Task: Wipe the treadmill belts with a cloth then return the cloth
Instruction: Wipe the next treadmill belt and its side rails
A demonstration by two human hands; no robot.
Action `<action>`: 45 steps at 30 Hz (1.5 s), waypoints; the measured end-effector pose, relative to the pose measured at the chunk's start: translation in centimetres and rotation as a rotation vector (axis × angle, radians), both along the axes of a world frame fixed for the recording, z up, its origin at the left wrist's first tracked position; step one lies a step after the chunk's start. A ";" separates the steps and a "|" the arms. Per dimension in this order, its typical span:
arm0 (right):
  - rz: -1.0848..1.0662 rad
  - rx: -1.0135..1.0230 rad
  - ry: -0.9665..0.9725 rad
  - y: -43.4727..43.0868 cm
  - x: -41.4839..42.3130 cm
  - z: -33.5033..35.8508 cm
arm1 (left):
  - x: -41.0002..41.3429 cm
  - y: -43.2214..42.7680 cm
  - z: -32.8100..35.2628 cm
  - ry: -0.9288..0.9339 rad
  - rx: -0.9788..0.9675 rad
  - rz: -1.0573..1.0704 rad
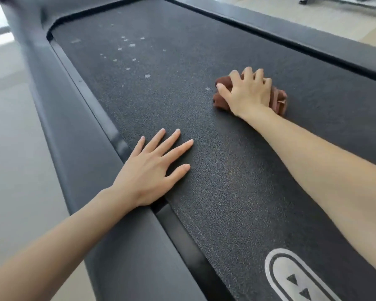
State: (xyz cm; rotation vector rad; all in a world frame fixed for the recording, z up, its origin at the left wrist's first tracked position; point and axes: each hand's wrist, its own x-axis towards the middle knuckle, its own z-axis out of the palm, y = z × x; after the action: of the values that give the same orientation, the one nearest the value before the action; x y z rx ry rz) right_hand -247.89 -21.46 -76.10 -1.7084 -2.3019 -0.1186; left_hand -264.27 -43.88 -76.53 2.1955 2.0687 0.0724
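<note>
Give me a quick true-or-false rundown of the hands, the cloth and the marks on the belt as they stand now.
1. The right hand grips a brown cloth on the belt. True.
2. The left hand holds a spray bottle. False: it rests flat with its fingers spread on the belt and holds nothing.
3. Pale spots show on the belt beyond the cloth. True.
4. The cloth is spread out flat. False: it is bunched up under the right hand.
5. The oval arrow marking lies beyond the cloth. False: it is at the near end, beside the right forearm.
</note>
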 end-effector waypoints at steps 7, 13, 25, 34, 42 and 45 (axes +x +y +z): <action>0.075 0.020 0.010 -1.1 0.3 -0.4 | 0.2 0.0 0.3 0.008 -0.014 0.001; 0.235 0.110 0.037 -10.4 3.9 -0.6 | 0.2 -0.2 0.4 0.029 -0.055 -0.002; 0.451 0.121 0.138 -19.9 4.1 -0.4 | -10.1 1.4 1.2 0.037 -0.050 0.131; 0.198 0.102 0.079 -4.1 -10.6 -0.7 | -13.6 5.2 0.7 -0.033 -0.017 0.022; 0.143 0.129 0.084 -3.8 -11.4 -1.0 | -18.1 7.1 1.5 -0.019 -0.106 -0.159; 0.116 0.157 0.055 -8.6 -10.3 -0.6 | -18.7 8.1 1.4 -0.032 -0.106 -0.183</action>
State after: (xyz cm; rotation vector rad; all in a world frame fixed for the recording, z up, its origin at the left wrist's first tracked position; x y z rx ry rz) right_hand -258.24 -30.06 -76.74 -1.4812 -2.2803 -0.2202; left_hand -283.00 -35.79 -75.11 2.2910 1.8021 -0.0191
